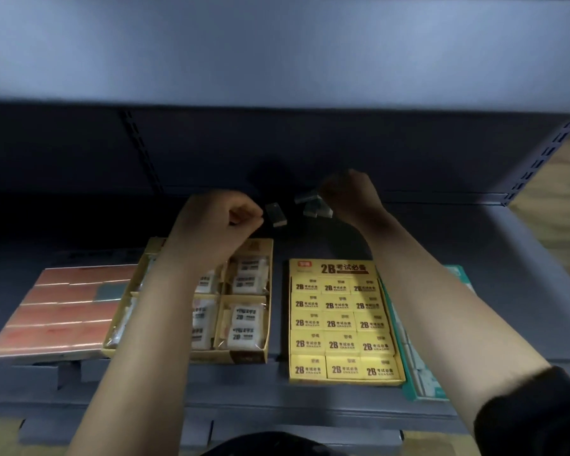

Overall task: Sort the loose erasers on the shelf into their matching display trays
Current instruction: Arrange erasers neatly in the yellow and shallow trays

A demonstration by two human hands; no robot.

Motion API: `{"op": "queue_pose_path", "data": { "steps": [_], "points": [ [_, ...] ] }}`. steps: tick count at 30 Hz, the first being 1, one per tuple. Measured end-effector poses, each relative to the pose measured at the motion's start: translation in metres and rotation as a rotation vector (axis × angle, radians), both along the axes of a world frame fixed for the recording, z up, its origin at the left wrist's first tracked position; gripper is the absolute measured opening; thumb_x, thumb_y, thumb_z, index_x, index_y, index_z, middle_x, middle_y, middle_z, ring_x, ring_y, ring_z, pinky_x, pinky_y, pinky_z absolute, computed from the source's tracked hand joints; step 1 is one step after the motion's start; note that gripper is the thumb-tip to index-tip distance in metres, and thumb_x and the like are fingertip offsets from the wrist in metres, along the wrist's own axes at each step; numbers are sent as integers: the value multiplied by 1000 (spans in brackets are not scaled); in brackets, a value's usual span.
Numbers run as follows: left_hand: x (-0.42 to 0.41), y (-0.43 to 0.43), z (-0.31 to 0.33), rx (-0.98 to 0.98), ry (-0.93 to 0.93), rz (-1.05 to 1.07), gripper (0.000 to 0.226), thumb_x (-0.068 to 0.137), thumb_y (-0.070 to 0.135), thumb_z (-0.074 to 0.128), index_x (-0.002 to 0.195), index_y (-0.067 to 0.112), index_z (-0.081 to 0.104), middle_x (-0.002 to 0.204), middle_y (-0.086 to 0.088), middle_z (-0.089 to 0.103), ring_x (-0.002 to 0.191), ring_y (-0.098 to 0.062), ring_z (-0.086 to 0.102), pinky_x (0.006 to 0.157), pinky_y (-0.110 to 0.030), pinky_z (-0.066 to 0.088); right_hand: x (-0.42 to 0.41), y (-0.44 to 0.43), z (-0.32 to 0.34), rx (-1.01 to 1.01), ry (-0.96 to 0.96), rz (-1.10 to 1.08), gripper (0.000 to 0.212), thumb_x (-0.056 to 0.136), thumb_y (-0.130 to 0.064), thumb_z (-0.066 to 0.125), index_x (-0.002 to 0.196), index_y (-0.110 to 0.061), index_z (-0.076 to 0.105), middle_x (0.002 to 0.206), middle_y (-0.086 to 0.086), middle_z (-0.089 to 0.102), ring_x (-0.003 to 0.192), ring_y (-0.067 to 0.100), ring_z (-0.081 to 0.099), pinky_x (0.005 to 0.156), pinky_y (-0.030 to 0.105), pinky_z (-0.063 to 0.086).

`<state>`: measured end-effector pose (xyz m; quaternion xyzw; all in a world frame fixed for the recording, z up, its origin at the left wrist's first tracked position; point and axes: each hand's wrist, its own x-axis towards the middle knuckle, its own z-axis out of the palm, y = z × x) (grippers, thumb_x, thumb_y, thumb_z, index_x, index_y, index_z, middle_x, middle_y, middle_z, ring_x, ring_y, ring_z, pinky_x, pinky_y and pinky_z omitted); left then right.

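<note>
left hand [211, 230] fingers curled, pinching a small grey rectangular eraser [276, 216] | right hand [351, 197] fingers curled at eraser pile [313, 207], grip unclear | yellow card tray [336, 268] printed "2B"

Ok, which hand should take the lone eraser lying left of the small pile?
The left hand: its fingers are right beside the lone eraser, while the right hand is at the pile.
</note>
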<state>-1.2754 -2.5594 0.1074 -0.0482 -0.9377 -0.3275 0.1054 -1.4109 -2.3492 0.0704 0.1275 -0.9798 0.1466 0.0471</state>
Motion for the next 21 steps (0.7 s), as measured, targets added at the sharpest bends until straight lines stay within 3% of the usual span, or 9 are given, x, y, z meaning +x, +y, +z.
{"op": "queue_pose_path", "data": {
  "steps": [4, 9, 16, 21],
  "points": [
    [-6, -21, 0, 49, 24, 68, 13, 95, 24, 61, 98, 27, 73, 90, 22, 67, 83, 13, 58, 64, 2, 37, -8, -12, -5, -31, -1, -47, 24, 97, -20, 52, 108, -9, 70, 109, 11, 67, 103, 30, 62, 73, 33, 44],
    [-14, -41, 4, 81, 49, 122, 14, 95, 25, 60, 97, 28, 74, 93, 19, 69, 86, 11, 60, 69, -3, 40, -14, -21, -12, -70, 6, -133, 20, 95, -18, 57, 101, -8, 73, 98, 14, 71, 93, 29, 66, 67, 32, 49],
    [-30, -56, 8, 55, 63, 134, 13, 94, 23, 62, 98, 26, 74, 90, 17, 69, 83, 8, 59, 68, -2, 37, -15, -23, -12, -51, -14, -181, 20, 95, -24, 59, 99, -8, 71, 95, 10, 70, 88, 24, 65, 62, 29, 40],
    [-40, -56, 13, 27, 39, 107, 11, 94, 25, 63, 96, 28, 73, 87, 14, 67, 80, 6, 58, 65, -5, 37, -8, -21, -13, -71, 23, -90, 16, 94, -18, 61, 101, -8, 71, 101, 10, 71, 93, 25, 67, 75, 35, 55]
  ]
}}
